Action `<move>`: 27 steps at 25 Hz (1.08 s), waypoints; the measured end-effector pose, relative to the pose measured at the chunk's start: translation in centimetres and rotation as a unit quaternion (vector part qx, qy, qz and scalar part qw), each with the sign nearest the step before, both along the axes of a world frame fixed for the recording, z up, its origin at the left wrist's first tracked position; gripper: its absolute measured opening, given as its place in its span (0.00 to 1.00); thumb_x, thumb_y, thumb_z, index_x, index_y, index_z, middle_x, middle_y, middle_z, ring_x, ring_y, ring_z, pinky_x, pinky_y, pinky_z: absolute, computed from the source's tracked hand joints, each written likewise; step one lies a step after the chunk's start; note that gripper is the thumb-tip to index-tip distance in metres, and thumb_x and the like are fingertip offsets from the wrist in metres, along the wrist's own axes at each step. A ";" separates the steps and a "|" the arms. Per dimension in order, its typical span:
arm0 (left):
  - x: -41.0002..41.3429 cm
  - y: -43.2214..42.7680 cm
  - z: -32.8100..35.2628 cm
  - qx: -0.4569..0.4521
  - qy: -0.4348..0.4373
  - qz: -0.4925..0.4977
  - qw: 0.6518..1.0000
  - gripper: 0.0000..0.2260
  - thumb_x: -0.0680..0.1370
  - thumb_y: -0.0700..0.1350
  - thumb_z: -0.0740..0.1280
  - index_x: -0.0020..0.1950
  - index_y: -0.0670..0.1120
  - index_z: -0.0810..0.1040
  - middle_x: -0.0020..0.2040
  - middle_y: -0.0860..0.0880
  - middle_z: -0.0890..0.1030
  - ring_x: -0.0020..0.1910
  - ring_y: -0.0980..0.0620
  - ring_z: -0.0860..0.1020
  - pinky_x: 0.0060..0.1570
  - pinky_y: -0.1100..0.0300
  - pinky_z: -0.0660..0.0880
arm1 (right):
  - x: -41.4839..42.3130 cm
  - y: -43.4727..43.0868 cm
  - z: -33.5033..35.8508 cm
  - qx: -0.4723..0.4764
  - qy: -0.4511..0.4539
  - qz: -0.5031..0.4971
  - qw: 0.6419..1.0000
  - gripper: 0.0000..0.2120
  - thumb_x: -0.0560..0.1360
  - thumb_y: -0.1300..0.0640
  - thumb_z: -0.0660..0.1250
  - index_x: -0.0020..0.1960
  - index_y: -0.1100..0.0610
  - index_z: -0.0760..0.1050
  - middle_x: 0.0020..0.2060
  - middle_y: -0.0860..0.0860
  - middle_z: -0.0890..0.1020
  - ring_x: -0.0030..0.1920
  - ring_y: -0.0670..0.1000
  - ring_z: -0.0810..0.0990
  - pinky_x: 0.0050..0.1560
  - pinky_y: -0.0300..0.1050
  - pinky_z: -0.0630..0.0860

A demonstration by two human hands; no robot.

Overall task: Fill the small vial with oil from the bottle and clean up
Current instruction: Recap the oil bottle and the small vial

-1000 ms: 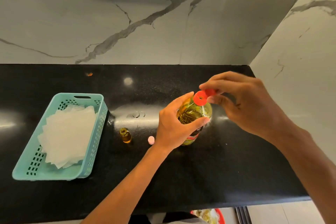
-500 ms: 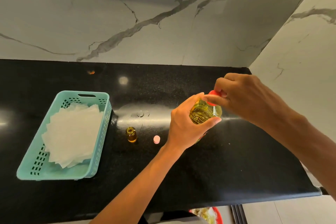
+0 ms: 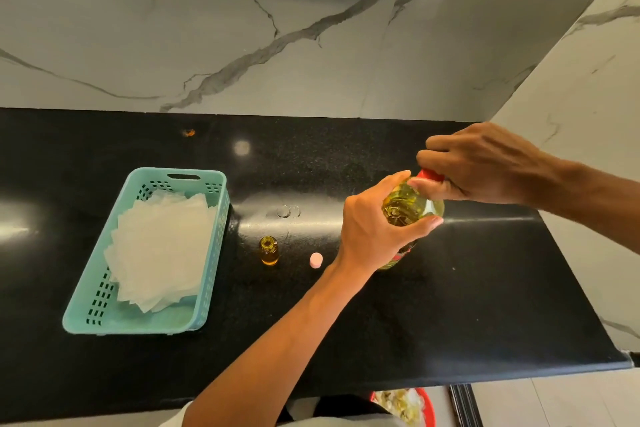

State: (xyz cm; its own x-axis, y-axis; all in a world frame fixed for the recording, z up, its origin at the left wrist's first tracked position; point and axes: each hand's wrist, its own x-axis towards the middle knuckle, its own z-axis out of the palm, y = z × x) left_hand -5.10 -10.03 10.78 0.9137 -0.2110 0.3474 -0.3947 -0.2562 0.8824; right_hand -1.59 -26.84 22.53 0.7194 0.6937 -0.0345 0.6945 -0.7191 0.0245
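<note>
**A:** From the head camera, what are the hands doing?

**B:** The left hand (image 3: 374, 222) is wrapped round the shoulder of the oil bottle (image 3: 412, 208), thumb on one side and fingers on the other. The bottle stands on the black counter (image 3: 450, 305). The right hand (image 3: 485, 166) comes in from three o'clock and pinches the red cap (image 3: 431, 175) with curled fingers.

**A:** Closing it, then?

**B:** I think so, since the vial (image 3: 268, 251) already shows amber oil. The left hand should brace the bottle without squeezing, because the bottle looks like thin plastic and pressure could push oil up the neck. The cap should sit square on the thread first, then be turned with the fingertips until it is snug.

**A:** Where is the vial?

**B:** It stands upright and uncapped at nine o'clock of the bottle, clear of both hands. Its pink cap (image 3: 316, 260) lies at the vial's three o'clock, just beside the left wrist, so that arm should lift away rather than sweep sideways.

**A:** And the cleaning up?

**B:** The tissues (image 3: 162, 243) lie in the teal basket (image 3: 145, 321), at nine o'clock of the vial. I can't tell from here whether any oil has spilled.
</note>
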 end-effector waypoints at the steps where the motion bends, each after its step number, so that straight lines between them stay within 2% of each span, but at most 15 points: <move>1: 0.0 0.0 0.1 -0.001 0.002 0.000 1.000 0.27 0.71 0.53 0.79 0.66 0.43 0.80 0.54 0.48 0.86 0.52 0.53 0.85 0.54 0.57 0.82 | -0.5 0.3 -0.5 0.001 -0.033 -0.028 0.999 0.41 0.79 0.35 0.32 0.39 0.58 0.76 0.26 0.50 0.73 0.22 0.47 0.69 0.22 0.38 0.72; 3: 0.2 -0.1 0.2 0.003 0.005 0.004 1.000 0.27 0.71 0.53 0.80 0.66 0.44 0.80 0.54 0.49 0.87 0.52 0.54 0.85 0.54 0.58 0.81 | -1.9 1.1 -1.7 -0.028 -0.089 -0.108 0.990 0.48 0.72 0.33 0.21 0.35 0.58 0.74 0.23 0.49 0.67 0.21 0.46 0.65 0.24 0.36 0.64; 6: 0.1 0.0 0.1 0.006 -0.006 -0.005 1.000 0.26 0.71 0.53 0.80 0.65 0.44 0.80 0.53 0.50 0.87 0.51 0.55 0.85 0.54 0.62 0.81 | -2.3 1.7 -1.6 -0.111 -0.109 -0.167 0.974 0.48 0.63 0.32 0.20 0.33 0.56 0.75 0.20 0.47 0.67 0.19 0.45 0.64 0.23 0.36 0.62; 8: 0.3 0.3 0.1 0.010 -0.003 -0.021 1.000 0.26 0.71 0.53 0.80 0.65 0.45 0.80 0.53 0.50 0.87 0.51 0.56 0.85 0.54 0.62 0.81 | -0.8 0.7 -0.3 -0.105 -0.085 -0.079 0.988 0.49 0.67 0.30 0.21 0.40 0.53 0.77 0.24 0.46 0.71 0.21 0.45 0.67 0.22 0.38 0.71; 10: 0.6 0.3 0.2 0.029 0.007 -0.022 0.999 0.28 0.71 0.55 0.79 0.68 0.46 0.79 0.56 0.50 0.86 0.53 0.55 0.84 0.56 0.60 0.80 | 1.0 -0.2 1.5 -0.069 -0.068 0.065 0.993 0.38 0.76 0.29 0.32 0.45 0.51 0.73 0.30 0.46 0.74 0.22 0.45 0.69 0.21 0.37 0.72; 12: 0.6 0.2 0.2 0.040 0.010 -0.020 0.999 0.29 0.71 0.56 0.79 0.68 0.46 0.78 0.56 0.50 0.86 0.54 0.55 0.84 0.57 0.59 0.80 | 1.9 -0.8 1.8 -0.105 -0.023 0.107 0.988 0.30 0.80 0.34 0.39 0.46 0.51 0.73 0.32 0.48 0.75 0.22 0.46 0.70 0.18 0.34 0.69; 15: 0.3 0.0 0.0 0.032 -0.002 -0.011 0.999 0.28 0.71 0.55 0.79 0.67 0.46 0.79 0.55 0.50 0.86 0.52 0.55 0.84 0.55 0.60 0.80 | 2.0 -0.9 0.6 -0.098 -0.032 0.145 0.984 0.29 0.81 0.36 0.44 0.43 0.55 0.75 0.29 0.49 0.75 0.21 0.47 0.70 0.19 0.38 0.72; 17: 0.2 -0.1 0.0 0.016 -0.001 0.004 1.000 0.26 0.71 0.54 0.79 0.66 0.45 0.80 0.53 0.50 0.87 0.51 0.55 0.85 0.53 0.60 0.81 | 0.6 -0.2 -0.6 -0.099 -0.082 0.090 0.988 0.22 0.79 0.38 0.51 0.47 0.55 0.73 0.27 0.49 0.74 0.21 0.46 0.70 0.21 0.39 0.73; 18: 0.3 -0.1 0.0 0.016 -0.001 0.006 1.000 0.26 0.71 0.54 0.79 0.66 0.45 0.80 0.53 0.49 0.87 0.51 0.55 0.85 0.53 0.61 0.81 | -0.2 0.4 -1.2 -0.114 -0.098 0.023 0.988 0.21 0.78 0.38 0.53 0.46 0.55 0.73 0.25 0.48 0.73 0.21 0.46 0.71 0.21 0.38 0.73; 20: 0.4 0.0 0.0 0.024 -0.001 0.000 1.000 0.26 0.71 0.54 0.79 0.65 0.45 0.80 0.54 0.49 0.87 0.52 0.55 0.85 0.54 0.63 0.81 | -0.9 2.0 -1.5 -0.135 -0.076 -0.149 0.977 0.29 0.76 0.34 0.48 0.34 0.55 0.72 0.21 0.47 0.70 0.20 0.45 0.70 0.20 0.37 0.68; 21: 0.2 0.0 0.0 0.022 0.001 -0.005 1.000 0.25 0.71 0.54 0.79 0.65 0.45 0.80 0.53 0.50 0.87 0.52 0.55 0.85 0.54 0.63 0.81 | -0.9 2.1 -1.1 -0.132 -0.054 -0.167 0.976 0.34 0.75 0.31 0.43 0.30 0.54 0.72 0.20 0.47 0.70 0.20 0.45 0.70 0.21 0.37 0.66; 22: 0.1 0.1 0.0 0.019 0.005 -0.014 1.000 0.24 0.71 0.53 0.79 0.64 0.46 0.81 0.52 0.50 0.87 0.51 0.55 0.85 0.53 0.63 0.81 | -0.3 1.8 -0.7 -0.105 -0.044 -0.135 0.984 0.37 0.73 0.27 0.38 0.31 0.53 0.73 0.21 0.46 0.71 0.21 0.45 0.70 0.22 0.37 0.67; 24: 0.5 0.3 0.0 0.025 0.018 -0.032 0.999 0.25 0.72 0.53 0.79 0.66 0.46 0.80 0.52 0.50 0.87 0.51 0.55 0.84 0.54 0.59 0.81 | 1.5 0.3 1.2 -0.084 -0.055 0.027 0.995 0.40 0.72 0.25 0.31 0.42 0.50 0.74 0.28 0.44 0.74 0.23 0.45 0.72 0.23 0.36 0.71; 25: 0.6 0.3 0.0 0.029 0.025 -0.032 0.999 0.26 0.72 0.53 0.79 0.67 0.46 0.79 0.53 0.50 0.86 0.51 0.55 0.84 0.55 0.57 0.80 | 2.2 -0.2 2.2 -0.095 -0.052 0.111 0.988 0.36 0.75 0.27 0.33 0.47 0.49 0.72 0.31 0.44 0.74 0.23 0.45 0.70 0.22 0.34 0.69; 27: 0.5 0.1 0.1 0.030 0.031 -0.027 0.999 0.27 0.72 0.54 0.79 0.67 0.46 0.79 0.54 0.50 0.86 0.52 0.55 0.84 0.56 0.56 0.80 | 2.7 -0.7 2.9 -0.136 -0.007 0.139 0.981 0.26 0.79 0.33 0.40 0.51 0.48 0.69 0.35 0.45 0.72 0.23 0.45 0.67 0.20 0.31 0.63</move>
State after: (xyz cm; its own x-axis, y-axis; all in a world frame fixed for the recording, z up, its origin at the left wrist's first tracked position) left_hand -4.58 -9.90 10.88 0.9194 -0.2798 0.2763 -0.3549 -0.2880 0.8894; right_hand 1.09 -27.54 25.42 0.5057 0.8298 -0.2359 0.8609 -0.4677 0.2003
